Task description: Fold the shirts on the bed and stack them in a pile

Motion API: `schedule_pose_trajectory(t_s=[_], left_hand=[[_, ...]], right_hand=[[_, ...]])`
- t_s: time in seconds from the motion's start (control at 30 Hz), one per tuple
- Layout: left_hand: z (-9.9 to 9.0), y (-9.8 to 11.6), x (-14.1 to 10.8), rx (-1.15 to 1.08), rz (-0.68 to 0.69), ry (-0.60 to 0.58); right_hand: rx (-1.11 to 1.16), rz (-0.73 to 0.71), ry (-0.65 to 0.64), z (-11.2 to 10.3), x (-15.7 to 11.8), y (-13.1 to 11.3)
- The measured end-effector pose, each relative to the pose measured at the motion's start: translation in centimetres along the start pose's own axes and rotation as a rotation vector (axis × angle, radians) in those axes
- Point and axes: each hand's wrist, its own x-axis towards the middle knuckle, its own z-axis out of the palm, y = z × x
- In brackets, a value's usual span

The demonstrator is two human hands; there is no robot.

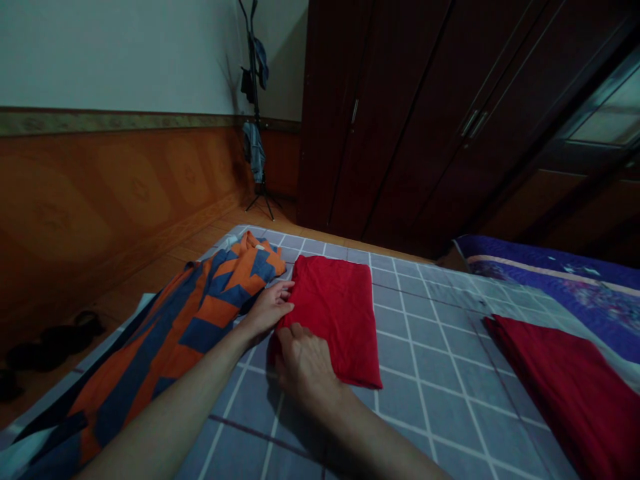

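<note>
A folded red cloth (335, 313) lies flat on the grey checked bed cover, a neat rectangle with slight wrinkles. Along its left edge rests my left hand (270, 308), fingers stretched out and a little apart, their tips touching the fabric. Closer to me, my right hand (306, 360) has its fingers curled down on the cloth's lower left corner, gripping the edge; the fingertips are partly hidden. Just left of my hands, an orange and blue patterned garment (200, 327) is spread along the bed's side.
Another folded red cloth (565, 380) lies at the right on the checked bed cover (425, 373). Beyond it is purple floral bedding (565, 273). A dark wardrobe (400, 120) and a coat stand (256, 100) stand behind the bed. Dark objects (55, 343) lie on the floor at left.
</note>
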Motion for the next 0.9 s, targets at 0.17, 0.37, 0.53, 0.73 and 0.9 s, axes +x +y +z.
schedule_pose_trajectory(t_s=[0.17, 0.37, 0.53, 0.73, 0.9], left_hand=[[0.1, 0.1, 0.0, -0.031, 0.003, 0.001], [-0.2, -0.2, 0.2, 0.141, 0.023, -0.004], [0.3, 0.7, -0.3, 0.650, 0.266, 0.168], [2.5, 2.0, -2.6, 0.976, 0.639, -0.041], [3.0, 1.1, -3.7, 1.237, 0.426, -0.348]], right_hand=[[-0.030, 0.038, -0.062, -1.1, -0.1, -0.2], [-0.026, -0.034, -0.059, -0.5, -0.5, -0.5], [-0.004, -0.111, -0.168, -1.5, -0.4, -0.3], [0.467, 0.076, -0.123, -5.0, 1.2, 4.8], [1.013, 0.335, -0.044, -3.2, 3.5, 12.3]])
